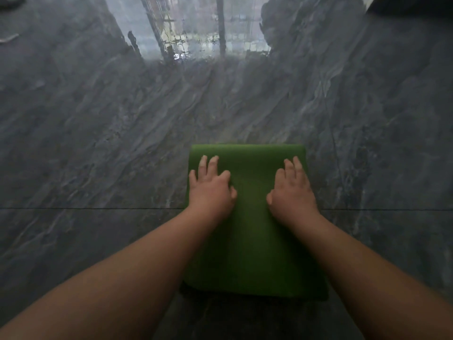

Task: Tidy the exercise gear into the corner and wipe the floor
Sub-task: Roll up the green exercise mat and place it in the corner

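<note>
Green cloth [247, 236] lies flat under both hands, left [211, 190] and right [293, 192] pressing it open-palmed on the floor [98, 119], so wiping looks underway, no gear visible.

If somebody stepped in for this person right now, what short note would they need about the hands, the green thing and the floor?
Left hand: open, flat on the folded green cloth.
Right hand: open, flat on the same cloth, beside the left.
Cloth: lies on the glossy dark grey marble floor, across a tile joint.
Done: cannot tell how much floor has been wiped.
Left: carry on wiping. No exercise gear shows clearly here, so check it is in the corner.
</note>
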### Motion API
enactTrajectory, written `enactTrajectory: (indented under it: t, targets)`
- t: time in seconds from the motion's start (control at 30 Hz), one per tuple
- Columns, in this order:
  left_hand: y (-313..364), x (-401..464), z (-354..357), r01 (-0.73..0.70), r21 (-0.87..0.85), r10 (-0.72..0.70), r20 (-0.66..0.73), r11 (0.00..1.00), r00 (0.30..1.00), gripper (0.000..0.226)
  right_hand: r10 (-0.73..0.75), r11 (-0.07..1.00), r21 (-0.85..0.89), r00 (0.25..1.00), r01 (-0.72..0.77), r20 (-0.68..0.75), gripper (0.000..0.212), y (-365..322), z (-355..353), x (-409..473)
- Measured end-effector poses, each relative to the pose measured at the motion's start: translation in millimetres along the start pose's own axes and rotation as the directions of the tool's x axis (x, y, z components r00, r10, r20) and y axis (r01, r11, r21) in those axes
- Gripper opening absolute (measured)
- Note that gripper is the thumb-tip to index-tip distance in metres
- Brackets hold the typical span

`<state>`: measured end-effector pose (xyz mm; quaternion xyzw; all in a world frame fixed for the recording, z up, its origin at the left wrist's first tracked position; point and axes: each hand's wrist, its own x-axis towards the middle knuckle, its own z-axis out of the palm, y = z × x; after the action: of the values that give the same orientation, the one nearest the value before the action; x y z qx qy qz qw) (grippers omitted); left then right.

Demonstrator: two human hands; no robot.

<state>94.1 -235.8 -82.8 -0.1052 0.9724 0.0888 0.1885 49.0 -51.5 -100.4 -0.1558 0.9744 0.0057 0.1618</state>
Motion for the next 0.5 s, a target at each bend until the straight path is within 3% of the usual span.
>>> enactTrajectory:
  t: [0.1, 0.17, 0.27, 0.5]
  targets:
    - [-19, 14, 2, -0.054, -0.088, 0.060, 0.072, 0.995, 0.996, 0.035, 0.000, 0.995, 0.100, 0.998, -0.007, 0.070, 0.073, 2, 2, 9]
    - [-26, 20, 5, -0.049, -0.115, 0.057, 0.068, 0.992, 0.996, 0.050, 0.024, 0.994, 0.102, 0.999, -0.028, 0.044, 0.078, 3, 0, 13]
    - [-23, 26, 7, 0.013, -0.114, -0.004, 0.082, 0.993, 0.997, 0.072, 0.069, 0.997, 0.021, 0.998, -0.070, 0.013, 0.076, 5, -3, 27]
    - [-13, 40, 3, 0.071, -0.110, -0.057, 0.122, 0.991, 0.991, 0.072, 0.084, 0.996, 0.012, 0.995, -0.085, 0.051, 0.076, 13, 8, 40]
